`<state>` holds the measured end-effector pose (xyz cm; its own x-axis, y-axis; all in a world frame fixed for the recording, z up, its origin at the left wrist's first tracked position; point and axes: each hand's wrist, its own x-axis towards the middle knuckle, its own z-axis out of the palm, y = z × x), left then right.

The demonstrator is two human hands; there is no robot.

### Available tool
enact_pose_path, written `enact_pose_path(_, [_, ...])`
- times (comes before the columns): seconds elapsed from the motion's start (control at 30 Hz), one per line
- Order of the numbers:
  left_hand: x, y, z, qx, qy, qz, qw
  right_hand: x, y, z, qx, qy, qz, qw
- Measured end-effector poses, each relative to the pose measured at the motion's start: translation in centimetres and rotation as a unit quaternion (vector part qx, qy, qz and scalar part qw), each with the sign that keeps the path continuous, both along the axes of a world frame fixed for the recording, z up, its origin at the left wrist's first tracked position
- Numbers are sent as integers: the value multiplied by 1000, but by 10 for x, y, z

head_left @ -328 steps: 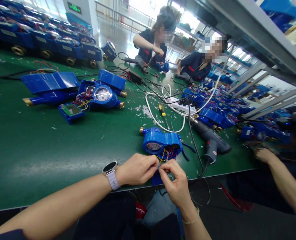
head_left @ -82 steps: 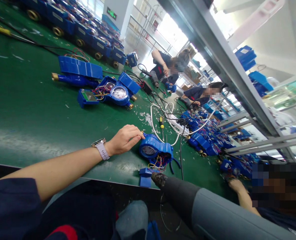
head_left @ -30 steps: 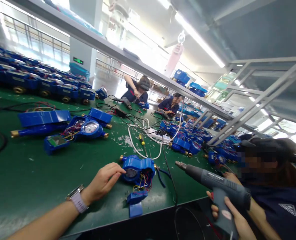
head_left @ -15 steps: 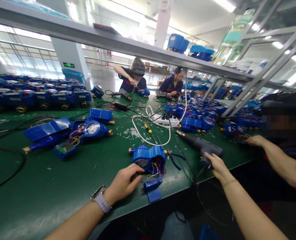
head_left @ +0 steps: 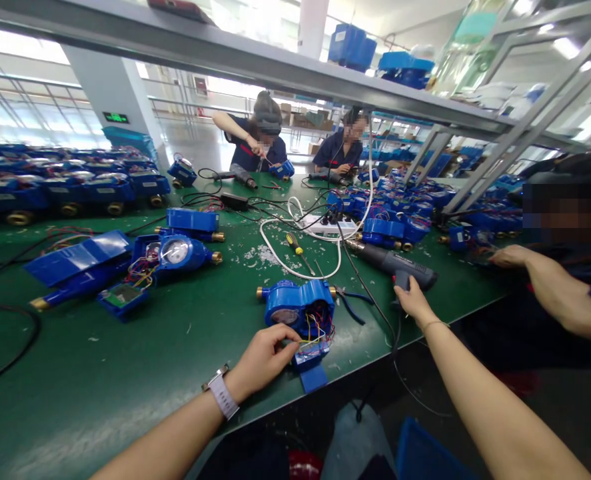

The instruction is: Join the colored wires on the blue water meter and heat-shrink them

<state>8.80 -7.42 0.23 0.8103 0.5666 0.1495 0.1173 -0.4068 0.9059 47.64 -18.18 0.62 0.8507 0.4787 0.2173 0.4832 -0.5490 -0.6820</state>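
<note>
A blue water meter (head_left: 288, 303) with brass ends sits before me, its side compartment open and coloured wires (head_left: 315, 330) hanging out. Those wires lead to a small blue box (head_left: 311, 357) with a flap at the table's near edge. My left hand (head_left: 268, 357), with a watch on the wrist, is closed, thumb and forefinger pinching at the wires. My right hand (head_left: 414, 300) grips the handle of a dark grey heat gun (head_left: 390, 262), whose metal nozzle points left and away from me. Pliers (head_left: 350, 303) with blue handles lie just right of the meter.
A yellow-and-black screwdriver (head_left: 294, 243) lies by a white power strip (head_left: 328, 225) and looped cables. Opened meters (head_left: 175, 253) stand to the left, with rows of others (head_left: 80, 190) behind. A co-worker's arm (head_left: 550, 277) is at right; two people sit opposite. A shelf (head_left: 255, 73) spans overhead.
My left hand has moved right, from the meter's dial side to the wires, with its fingers drawn together. My right hand keeps hold of the heat gun, which sits slightly further left in view.
</note>
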Motion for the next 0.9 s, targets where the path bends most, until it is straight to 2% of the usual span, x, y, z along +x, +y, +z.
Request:
enact_pose_path(0.1, [-1,-1,1,-54,-15,9,998,-30,2,16,36,-52,8,998])
enact_pose_path(0.17, [-2,-3,2,-104,-27,7,994,-70,-1,31,65,-82,63,993])
enact_pose_path(0.2, [-3,-4,3,-131,-33,4,991,-95,-4,39,83,-94,114,986])
enact_pose_path(0.23, [-3,-5,4,-158,-40,0,987,-121,-7,47,115,-104,207,966])
enact_pose_path(0.33, [-3,-9,5,-217,-64,-6,974,-195,-11,63,120,-127,422,890])
enact_pose_path(0.4, [-4,-10,5,-227,-74,-6,971,-229,-8,63,120,-120,479,861])
enact_pose_path(0.5, [-6,-8,3,-213,-78,2,974,-251,1,49,109,-94,470,871])
enact_pose_path(0.63, [-9,-4,2,-184,-70,14,980,-257,5,31,92,-67,434,894])
enact_pose_path(0.9, [-10,-6,5,-98,-43,11,994,-262,5,26,97,-23,412,906])
